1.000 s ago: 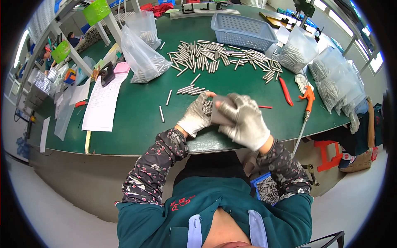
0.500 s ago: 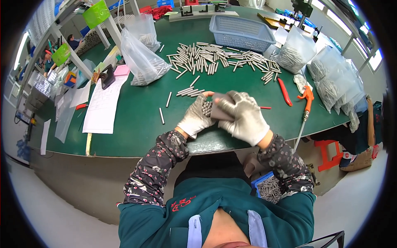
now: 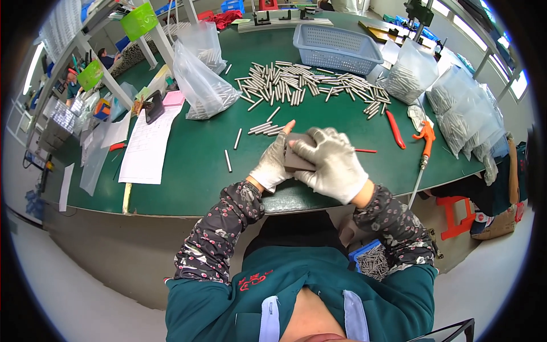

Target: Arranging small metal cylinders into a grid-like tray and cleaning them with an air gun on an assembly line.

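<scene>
Both my hands wear white work gloves and meet at the near edge of the green table [image 3: 188, 188]. Between them is a flat grey-brown block [image 3: 296, 155]. My left hand [image 3: 272, 166] supports it from the left with the index finger stretched up. My right hand [image 3: 331, 165] lies over its right side and grips it. What is under the block is hidden. A few loose metal rods [image 3: 264, 128] lie just beyond my hands, and a large heap of the same rods [image 3: 307, 85] is spread farther back.
A blue basket [image 3: 336, 40] stands at the back. Clear bags of rods [image 3: 200, 85] sit left and right [image 3: 461, 119]. A red-handled tool [image 3: 394, 129], an orange air gun [image 3: 424, 134] and a red pen [image 3: 364, 151] lie to the right. A paper sheet [image 3: 145, 145] lies left. A blue box of rods [image 3: 373, 261] rests by my lap.
My hands have stayed in the same spot. The ends of the rods seen between them earlier are now covered by the grey block, and my left index finger has straightened.
</scene>
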Demonstrator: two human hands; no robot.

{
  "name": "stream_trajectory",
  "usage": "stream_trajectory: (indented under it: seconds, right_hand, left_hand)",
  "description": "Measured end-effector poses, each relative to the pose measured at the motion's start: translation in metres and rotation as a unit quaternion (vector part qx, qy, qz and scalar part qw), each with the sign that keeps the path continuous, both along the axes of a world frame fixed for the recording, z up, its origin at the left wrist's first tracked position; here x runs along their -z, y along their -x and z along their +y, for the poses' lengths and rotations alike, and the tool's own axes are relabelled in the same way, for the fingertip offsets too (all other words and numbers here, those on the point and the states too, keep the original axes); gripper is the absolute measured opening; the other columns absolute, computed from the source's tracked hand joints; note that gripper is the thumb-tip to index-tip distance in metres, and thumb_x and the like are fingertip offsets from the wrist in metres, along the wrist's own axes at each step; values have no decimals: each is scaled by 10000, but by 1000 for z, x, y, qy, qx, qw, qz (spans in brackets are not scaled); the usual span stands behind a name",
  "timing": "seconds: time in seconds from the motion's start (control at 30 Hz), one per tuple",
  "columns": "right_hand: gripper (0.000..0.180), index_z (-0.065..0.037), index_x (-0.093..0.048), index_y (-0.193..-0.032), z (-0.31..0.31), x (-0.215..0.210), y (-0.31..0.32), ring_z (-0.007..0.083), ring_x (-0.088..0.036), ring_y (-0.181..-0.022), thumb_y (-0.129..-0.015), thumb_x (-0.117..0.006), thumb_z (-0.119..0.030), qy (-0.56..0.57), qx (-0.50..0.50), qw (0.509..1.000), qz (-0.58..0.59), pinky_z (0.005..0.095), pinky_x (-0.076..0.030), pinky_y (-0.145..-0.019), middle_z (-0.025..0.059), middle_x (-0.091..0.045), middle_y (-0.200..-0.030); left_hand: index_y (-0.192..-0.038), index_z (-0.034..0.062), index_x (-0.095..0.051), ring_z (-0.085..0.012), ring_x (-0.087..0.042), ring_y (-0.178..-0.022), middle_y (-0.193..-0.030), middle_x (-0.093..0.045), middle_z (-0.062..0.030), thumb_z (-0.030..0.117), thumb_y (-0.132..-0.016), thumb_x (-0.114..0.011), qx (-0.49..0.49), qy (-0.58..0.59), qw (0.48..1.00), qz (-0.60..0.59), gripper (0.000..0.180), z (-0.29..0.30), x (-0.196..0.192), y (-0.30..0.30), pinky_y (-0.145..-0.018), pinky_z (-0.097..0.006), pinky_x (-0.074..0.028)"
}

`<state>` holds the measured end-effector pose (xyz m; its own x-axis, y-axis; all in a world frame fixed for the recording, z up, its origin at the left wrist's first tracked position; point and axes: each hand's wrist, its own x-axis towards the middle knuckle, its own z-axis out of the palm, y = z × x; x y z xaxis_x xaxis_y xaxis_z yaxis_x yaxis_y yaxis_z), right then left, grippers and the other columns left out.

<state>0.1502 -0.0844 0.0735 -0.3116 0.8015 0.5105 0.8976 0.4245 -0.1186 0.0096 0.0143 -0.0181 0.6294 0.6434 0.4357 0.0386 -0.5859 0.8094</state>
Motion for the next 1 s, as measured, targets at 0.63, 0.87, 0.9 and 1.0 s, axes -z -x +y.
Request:
stream_trajectory:
  seconds: [0.63,0.87,0.9,1.0]
  right_hand:
    - [443,-135,-640,-1029,28,-16,-27,314,-538,-876,-635,-666,-336,68,232,970,-36,425,-417,-765,160,-570,-967]
    - [362,-136,-631,-951,25,2,-38,297,-536,-902,-652,-640,-340,36,241,969,-27,424,-418,-757,111,-574,-913]
    - [374,-140,-628,-971,22,7,-43,303,-534,-908,-654,-637,-338,60,224,973,-4,421,-419,-767,117,-573,-918]
    - [399,-141,-628,-1002,11,18,-42,308,-533,-914,-654,-639,-336,69,154,986,5,420,-418,-784,124,-575,-940]
  left_hand:
    - [-1420,149,82,-168,-473,-1099,-1250,-450,-60,58,-612,-786,106,365,925,-20,1189,-8,-14,0,-964,-292,-367]
    - [-1437,218,-9,-104,-489,-876,-1021,-486,-37,-113,-629,-649,66,233,970,-13,1083,-13,-15,3,-822,-221,-407]
    - [-1439,226,-35,-71,-453,-796,-933,-452,-6,-135,-618,-639,35,172,984,0,1081,-19,-22,2,-791,-199,-402]
    - [-1439,232,-60,-81,-462,-822,-938,-467,0,-133,-607,-649,87,291,953,-17,1082,-13,-25,5,-807,-202,-396]
